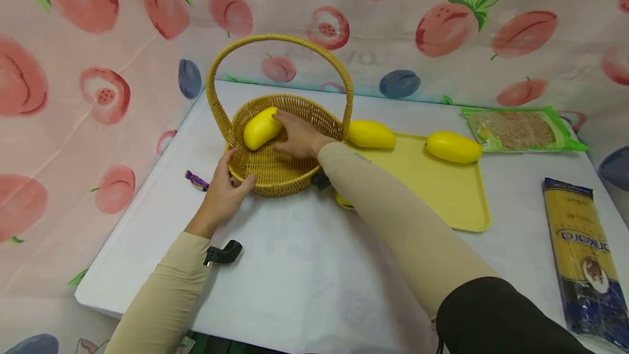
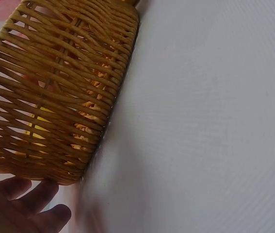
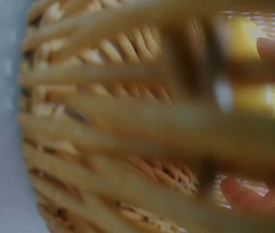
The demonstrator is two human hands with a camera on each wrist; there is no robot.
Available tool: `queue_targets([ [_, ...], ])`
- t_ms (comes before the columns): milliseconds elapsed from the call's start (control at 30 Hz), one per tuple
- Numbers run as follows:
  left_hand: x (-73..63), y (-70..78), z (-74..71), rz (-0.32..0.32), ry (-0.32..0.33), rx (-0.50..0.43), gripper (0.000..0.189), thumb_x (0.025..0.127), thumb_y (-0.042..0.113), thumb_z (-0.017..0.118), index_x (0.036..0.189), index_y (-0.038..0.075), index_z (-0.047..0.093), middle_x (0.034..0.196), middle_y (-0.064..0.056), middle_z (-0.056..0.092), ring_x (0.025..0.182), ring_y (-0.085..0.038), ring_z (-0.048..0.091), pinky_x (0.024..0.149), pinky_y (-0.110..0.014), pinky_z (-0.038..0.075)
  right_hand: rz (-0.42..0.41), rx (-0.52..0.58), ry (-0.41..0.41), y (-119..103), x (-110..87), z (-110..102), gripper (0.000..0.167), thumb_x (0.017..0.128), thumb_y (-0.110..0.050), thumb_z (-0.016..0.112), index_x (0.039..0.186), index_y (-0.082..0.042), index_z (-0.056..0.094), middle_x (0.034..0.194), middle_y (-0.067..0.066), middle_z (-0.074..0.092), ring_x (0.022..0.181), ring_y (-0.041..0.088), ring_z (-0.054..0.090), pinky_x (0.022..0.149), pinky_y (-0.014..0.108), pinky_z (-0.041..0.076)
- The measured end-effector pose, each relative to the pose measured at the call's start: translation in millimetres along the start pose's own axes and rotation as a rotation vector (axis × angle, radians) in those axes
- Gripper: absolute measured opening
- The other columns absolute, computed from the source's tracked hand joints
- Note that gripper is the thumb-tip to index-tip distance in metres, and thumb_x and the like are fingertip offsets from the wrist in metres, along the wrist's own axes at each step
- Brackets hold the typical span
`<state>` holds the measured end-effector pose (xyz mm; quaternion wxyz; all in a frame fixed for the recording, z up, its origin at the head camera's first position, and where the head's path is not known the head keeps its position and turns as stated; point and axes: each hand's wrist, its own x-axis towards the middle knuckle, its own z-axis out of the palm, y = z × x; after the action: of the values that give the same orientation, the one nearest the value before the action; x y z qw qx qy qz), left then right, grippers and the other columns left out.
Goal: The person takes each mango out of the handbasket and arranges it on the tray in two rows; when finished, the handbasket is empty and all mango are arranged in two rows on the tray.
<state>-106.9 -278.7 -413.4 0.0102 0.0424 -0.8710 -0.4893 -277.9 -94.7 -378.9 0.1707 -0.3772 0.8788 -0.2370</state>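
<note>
A wicker basket with a tall arched handle stands on the white table. Inside it, toward the left, lies a yellow mango. My right hand reaches into the basket from the right, its fingertips touching the mango's upper end and the thumb apart from it. In the right wrist view, blurred wicker strands cover much of the mango and hand. Spread fingers and thumb of my left hand rest against the basket's outer front-left side. The left wrist view shows its fingers beside the woven wall.
A yellow tray lies right of the basket, with one mango near the handle and another mango at its far right. A purple-wrapped sweet lies left. Farther right are a green-edged packet and a yellow-blue pasta packet.
</note>
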Motion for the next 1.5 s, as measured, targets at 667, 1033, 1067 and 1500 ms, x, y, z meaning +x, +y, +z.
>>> queue_targets([
  [667, -3.5, -0.5, -0.7, -0.015, 0.006, 0.016, 0.085, 0.100, 0.038, 0.060, 0.161, 0.011, 0.007, 0.164, -0.020, 0.010, 0.147, -0.038, 0.020, 0.116, -0.057, 0.024, -0.124, -0.157, -0.088, -22, -28.1, -45, 0.069, 0.098, -0.042, 0.063, 0.153, -0.009, 0.039, 0.157, 0.007, 0.037, 0.146, 0.024, 0.029, 0.120, 0.036, 0.021],
  [1033, -3.4, 0.2, -0.6, -0.022, 0.004, 0.012, 0.084, 0.100, 0.037, 0.060, 0.161, 0.012, 0.008, 0.164, -0.020, 0.009, 0.148, -0.037, 0.018, 0.116, -0.057, 0.024, -0.177, -0.247, -0.074, -41, -21.9, -68, 0.073, 0.097, -0.040, 0.066, 0.156, -0.010, 0.035, 0.160, 0.005, 0.033, 0.146, 0.022, 0.028, 0.120, 0.034, 0.021],
  [1067, -3.3, 0.1, -0.8, -0.022, 0.004, 0.011, 0.084, 0.100, 0.038, 0.060, 0.161, 0.012, 0.008, 0.164, -0.020, 0.009, 0.148, -0.037, 0.018, 0.116, -0.057, 0.024, -0.181, -0.238, -0.069, -41, -19.0, -66, 0.073, 0.097, -0.040, 0.066, 0.156, -0.010, 0.035, 0.160, 0.005, 0.033, 0.146, 0.022, 0.029, 0.120, 0.033, 0.021],
  [1500, -0.1, -1.4, 0.7, -0.015, 0.000, -0.008, 0.084, 0.100, 0.036, 0.060, 0.161, 0.013, 0.008, 0.164, -0.017, 0.009, 0.147, -0.036, 0.020, 0.116, -0.057, 0.025, -0.043, -0.055, -0.072, -31, 11.6, -35, 0.078, 0.095, -0.046, 0.066, 0.158, -0.014, 0.031, 0.161, 0.002, 0.032, 0.147, 0.020, 0.027, 0.120, 0.035, 0.021],
])
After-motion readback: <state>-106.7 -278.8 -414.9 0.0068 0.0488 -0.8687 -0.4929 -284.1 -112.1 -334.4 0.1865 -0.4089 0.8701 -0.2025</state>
